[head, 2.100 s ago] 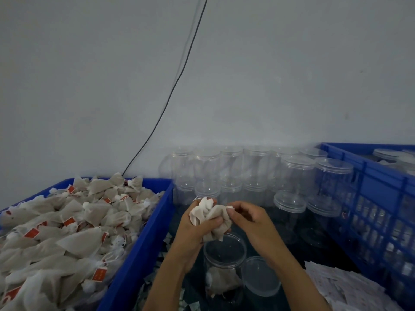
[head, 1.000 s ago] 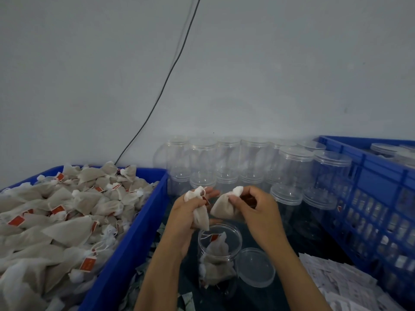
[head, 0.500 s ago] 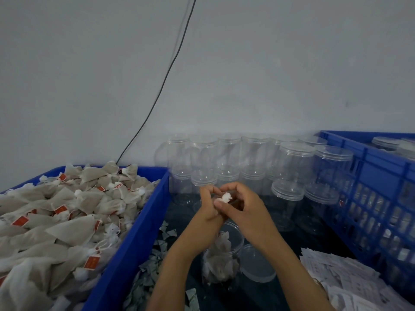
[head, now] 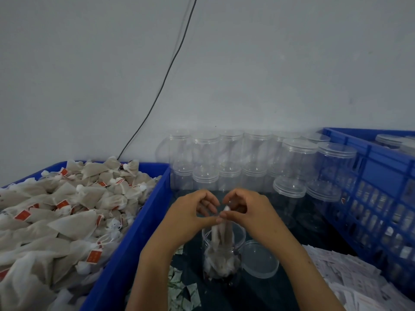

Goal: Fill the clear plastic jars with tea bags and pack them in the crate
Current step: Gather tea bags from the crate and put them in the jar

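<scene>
While both hands' grips, right hand point(head: 247, 212) and left hand point(head: 193, 212), pinch tea bags point(head: 221, 234) over the open jar point(head: 222, 254), a snag could tip it

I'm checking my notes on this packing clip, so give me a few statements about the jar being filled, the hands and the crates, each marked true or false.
1. The open clear plastic jar under the hands already holds tea bags. True.
2. Its round clear lid is screwed on. False: it lies beside the jar.
3. The right hand pinches a beige tea bag over the jar mouth. True.
4. The blue plastic crate on the left holds empty jars. False: it holds loose tea bags.
5. The left hand rests in that crate. False: it is above the jar.
</scene>
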A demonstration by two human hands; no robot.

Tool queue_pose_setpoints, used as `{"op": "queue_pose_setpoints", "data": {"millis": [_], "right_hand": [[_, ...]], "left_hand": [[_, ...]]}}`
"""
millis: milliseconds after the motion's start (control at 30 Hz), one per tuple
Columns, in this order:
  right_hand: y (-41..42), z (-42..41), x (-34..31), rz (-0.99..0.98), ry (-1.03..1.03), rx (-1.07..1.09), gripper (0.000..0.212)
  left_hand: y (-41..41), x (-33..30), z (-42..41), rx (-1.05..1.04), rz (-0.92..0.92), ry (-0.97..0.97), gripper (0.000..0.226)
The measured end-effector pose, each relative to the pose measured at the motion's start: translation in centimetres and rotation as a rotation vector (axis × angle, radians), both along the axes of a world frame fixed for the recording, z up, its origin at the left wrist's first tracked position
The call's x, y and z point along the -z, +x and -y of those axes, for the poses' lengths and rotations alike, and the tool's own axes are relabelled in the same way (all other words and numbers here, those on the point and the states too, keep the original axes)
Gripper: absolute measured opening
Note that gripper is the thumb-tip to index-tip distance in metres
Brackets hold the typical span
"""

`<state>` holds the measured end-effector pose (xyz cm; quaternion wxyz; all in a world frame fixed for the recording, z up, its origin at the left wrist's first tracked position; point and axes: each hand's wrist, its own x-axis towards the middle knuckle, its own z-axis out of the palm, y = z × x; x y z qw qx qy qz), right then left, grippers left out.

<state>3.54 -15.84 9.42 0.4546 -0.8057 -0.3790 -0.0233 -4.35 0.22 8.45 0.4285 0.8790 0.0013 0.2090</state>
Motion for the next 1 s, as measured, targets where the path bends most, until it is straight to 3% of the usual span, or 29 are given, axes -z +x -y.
{"op": "queue_pose_setpoints", "data": {"millis": [100,267,467,633,733,833,900,1000], "right_hand": [[-0.3,0.0,-0.1,0.166,-0.117,0.044,0.01],[-1.4,-0.6,-0.3,0.316,-0.343,-0.076,0.035],[-2.2,-1.4,0.4,0.478,-0.626,-0.141,0.031],[-1.7,-1.7,1.0,0.409,-0.664,-0.209,0.024],[-1.5,-1.5,0.7,0.364,-0.558,-0.238,0.031],[-1.1,-0.7,0.0,0.142,-0.22,-0.208,0.034],[-0.6,0.1,-0.1,-0.047,0.095,-0.148,0.035],[-0.1,1.3,0.8,-0.361,0.468,-0.079,0.032]], "left_hand": [[0.0,0.0,-0.1,-0.044,0.022,0.058,0.023],[0.3,0.3,-0.4,-0.111,0.056,0.083,0.016],[0.6,1.1,-0.7,-0.112,-0.015,0.081,0.013],[1.0,1.5,-0.8,-0.107,-0.037,0.105,0.011],[0.9,1.5,-0.9,-0.149,0.018,0.074,0.011],[0.8,1.8,-1.2,-0.231,0.068,-0.044,0.016],[0.8,2.6,-1.6,-0.3,0.001,-0.049,0.02],[0.8,5.2,-2.3,-0.365,-0.232,0.123,0.012]]}}
